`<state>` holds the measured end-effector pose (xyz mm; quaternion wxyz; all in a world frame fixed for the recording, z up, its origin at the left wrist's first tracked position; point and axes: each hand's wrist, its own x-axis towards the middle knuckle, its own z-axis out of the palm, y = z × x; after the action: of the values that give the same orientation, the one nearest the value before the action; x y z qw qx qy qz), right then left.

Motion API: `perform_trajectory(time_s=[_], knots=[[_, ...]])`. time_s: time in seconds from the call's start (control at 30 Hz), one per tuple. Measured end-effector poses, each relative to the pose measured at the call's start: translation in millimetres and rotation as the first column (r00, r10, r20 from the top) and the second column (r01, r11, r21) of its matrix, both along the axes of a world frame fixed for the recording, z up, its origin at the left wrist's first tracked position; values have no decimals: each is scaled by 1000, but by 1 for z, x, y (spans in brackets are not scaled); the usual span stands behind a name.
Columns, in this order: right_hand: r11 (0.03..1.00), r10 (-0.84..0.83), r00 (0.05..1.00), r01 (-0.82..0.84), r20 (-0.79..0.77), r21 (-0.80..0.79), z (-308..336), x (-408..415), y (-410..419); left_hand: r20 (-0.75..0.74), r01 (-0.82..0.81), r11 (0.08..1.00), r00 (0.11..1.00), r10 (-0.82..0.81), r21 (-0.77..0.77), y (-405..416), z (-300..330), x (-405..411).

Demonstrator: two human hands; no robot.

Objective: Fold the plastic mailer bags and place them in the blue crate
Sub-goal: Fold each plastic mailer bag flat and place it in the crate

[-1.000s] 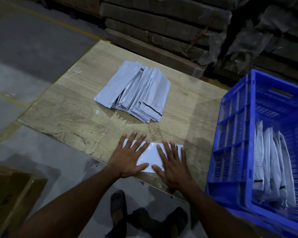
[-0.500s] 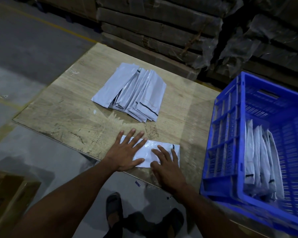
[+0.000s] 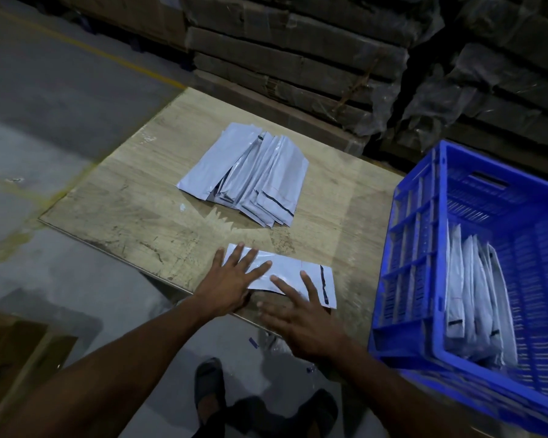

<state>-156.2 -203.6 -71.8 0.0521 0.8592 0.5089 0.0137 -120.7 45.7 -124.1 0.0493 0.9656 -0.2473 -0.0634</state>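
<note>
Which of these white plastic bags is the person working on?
The single white plastic mailer bag at the table's near edge, under both hands. The others lie fanned in a pile or stand in the blue crate.

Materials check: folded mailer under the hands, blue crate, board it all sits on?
Folded white mailer bag: thin plastic film by the look, glossy sheen, soft creases, dark strip near one end.
Blue lattice crate: moulded rigid plastic, with ribbed, slotted walls.
Pale board tabletop: seemingly wood or wood-grain laminate, matte and scuffed; which one is unclear.
</note>
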Motion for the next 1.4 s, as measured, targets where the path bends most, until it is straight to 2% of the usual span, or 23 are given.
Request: perform_trajectory(time_s=[0.13,0.2,0.3,0.33,0.37,0.47,0.6,0.77,0.9,1.07,1.13,1.3,1.4], knots=[[987,-89,993,77,-84,-140,-1,14,-4,-29,103,993,994,-105,-61,4,1,2],[987,-133,983,120,-130,-108,3,24,-7,-87,9,985,996,-24,-170,4,2,1],[976,-217,972,216,-94,-17,31,33,-12,-141,-193,894,979,148,-404,-3,3,-5],[964,-262,962,265,-79,21,42,37,-15,-145,-231,876,972,186,-424,-5,0,-7],[947,-309,949,313,-69,69,56,41,-18,-147,-254,882,966,212,-397,-8,-3,-9],[882,-368,927,371,-68,291,96,58,-37,-149,-247,954,963,223,-169,-29,-5,-11],[787,-485,873,458,-44,413,152,79,-80,-190,-131,991,973,130,6,-71,8,-1],[635,-620,784,516,-19,575,210,77,-147,-248,-58,997,966,66,40,-123,17,14],[525,-717,695,591,-56,612,227,73,-222,-303,-16,996,952,40,84,-159,23,24],[491,-821,571,726,-24,481,211,53,-310,-354,-17,993,933,59,121,-202,31,34],[461,-858,511,816,-60,349,192,42,-338,-370,-47,990,924,93,133,-218,34,37],[362,-932,362,932,-26,-16,152,27,-372,-422,-100,978,891,170,182,-234,40,43],[335,-942,336,932,-16,-138,134,22,-373,-429,-96,971,884,184,217,-238,44,44]])
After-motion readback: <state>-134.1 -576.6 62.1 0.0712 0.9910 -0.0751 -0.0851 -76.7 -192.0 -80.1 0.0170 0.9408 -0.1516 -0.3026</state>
